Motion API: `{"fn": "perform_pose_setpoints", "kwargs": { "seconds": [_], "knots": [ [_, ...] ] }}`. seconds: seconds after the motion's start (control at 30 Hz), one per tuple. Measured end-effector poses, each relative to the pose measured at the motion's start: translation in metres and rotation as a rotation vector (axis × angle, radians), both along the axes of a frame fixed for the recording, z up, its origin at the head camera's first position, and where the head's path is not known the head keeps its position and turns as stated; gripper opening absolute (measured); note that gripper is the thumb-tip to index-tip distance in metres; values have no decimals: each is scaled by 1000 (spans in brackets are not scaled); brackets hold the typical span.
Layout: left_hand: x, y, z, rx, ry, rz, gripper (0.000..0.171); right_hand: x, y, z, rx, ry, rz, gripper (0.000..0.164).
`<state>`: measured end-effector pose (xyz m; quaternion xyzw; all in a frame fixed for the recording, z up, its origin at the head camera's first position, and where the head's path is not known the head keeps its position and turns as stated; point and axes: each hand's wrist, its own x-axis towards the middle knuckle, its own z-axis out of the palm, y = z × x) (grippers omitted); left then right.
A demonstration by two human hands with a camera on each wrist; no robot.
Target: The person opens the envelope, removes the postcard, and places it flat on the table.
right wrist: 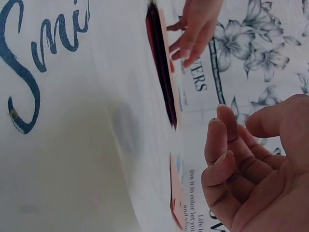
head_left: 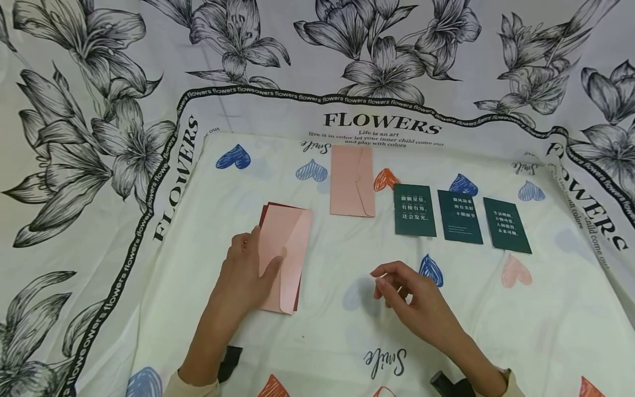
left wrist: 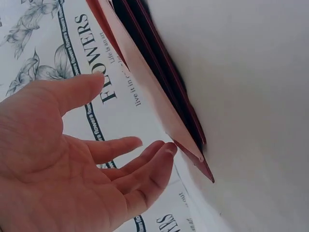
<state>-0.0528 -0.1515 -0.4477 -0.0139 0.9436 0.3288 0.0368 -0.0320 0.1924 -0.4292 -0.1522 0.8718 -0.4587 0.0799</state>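
A pink envelope (head_left: 290,259) lies on top of a dark red one (head_left: 265,212), whose edge peeks out at the top left and right side. Over the left part of this stack is my left hand (head_left: 248,270), thumb apart from the fingers. In the left wrist view its fingertips (left wrist: 170,147) come right up to the edge of the pink envelope (left wrist: 154,96), and dark red layers show beneath. My right hand (head_left: 412,298) hovers over the cloth right of the stack, fingers loosely bent and holding nothing. The right wrist view also shows it empty.
A second pink envelope (head_left: 351,182) lies further back. To its right, three dark green cards with white writing form a row: the left card (head_left: 414,210), the middle card (head_left: 459,216) and the right card (head_left: 507,225). A white cloth (head_left: 322,353) with printed hearts covers the table.
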Motion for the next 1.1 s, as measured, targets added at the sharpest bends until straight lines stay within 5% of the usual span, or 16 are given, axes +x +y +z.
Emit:
{"fn": "perform_pose_setpoints", "kwargs": {
  "seconds": [0.3,0.47,0.63,0.83,0.97,1.1],
  "knots": [
    [9,6,6,-38,71,-34,74,-31,2,0,50,4,-18,21],
    [15,11,5,-24,101,-65,69,-72,-1,-1,142,49,-34,29],
    [22,22,3,27,135,-119,65,-124,-14,-1,343,111,-68,47],
    [29,34,4,48,163,-188,47,-175,-33,-10,545,4,-151,67],
    [30,35,5,44,179,-192,44,-192,-40,-19,625,-49,-186,71],
    [29,32,7,50,193,-189,43,-198,-34,-26,545,-52,-188,59]
  ]
}}
